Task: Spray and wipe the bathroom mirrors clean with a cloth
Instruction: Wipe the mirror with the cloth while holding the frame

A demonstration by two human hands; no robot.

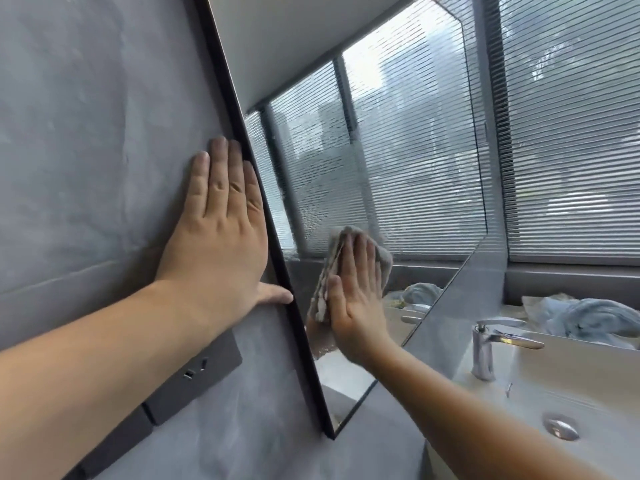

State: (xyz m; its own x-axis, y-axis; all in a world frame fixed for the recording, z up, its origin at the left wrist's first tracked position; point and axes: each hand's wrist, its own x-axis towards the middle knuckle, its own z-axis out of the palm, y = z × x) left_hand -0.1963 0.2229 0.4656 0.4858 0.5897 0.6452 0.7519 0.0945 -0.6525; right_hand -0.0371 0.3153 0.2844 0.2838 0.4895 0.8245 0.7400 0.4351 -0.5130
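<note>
A black-framed mirror [398, 161] hangs on the grey wall and reflects slatted window blinds. My right hand [356, 303] lies flat with straight fingers on a crumpled grey cloth [334, 258], pressing it against the lower left part of the glass. My left hand [221, 233] rests flat on the wall just left of the mirror's frame, fingers straight, thumb touching the frame's edge. Faint smears show on the glass above the cloth. No spray bottle is in view.
A white basin [571, 386] with a chrome tap [491, 344] and a drain sits at the lower right. A blue towel [588, 320] lies behind it under the window blinds [571, 133]. Dark wall sockets [194, 375] sit below my left arm.
</note>
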